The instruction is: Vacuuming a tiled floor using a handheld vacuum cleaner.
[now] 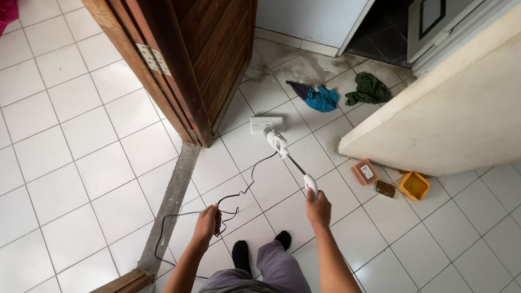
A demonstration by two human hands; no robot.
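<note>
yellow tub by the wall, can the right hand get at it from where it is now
Probably not as things stand: the right hand grips the white vacuum, and the yellow tub sits well off to its right. The floor between them looks bare.

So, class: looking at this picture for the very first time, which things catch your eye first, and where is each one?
In the middle, the right hand grips the handle of a white stick vacuum whose head rests on the tiled floor by the open wooden door. The left hand holds its black cord, which trails across the tiles. Beyond lie a blue cloth and a green cloth; a yellow tub sits by the wall on the right.
</note>
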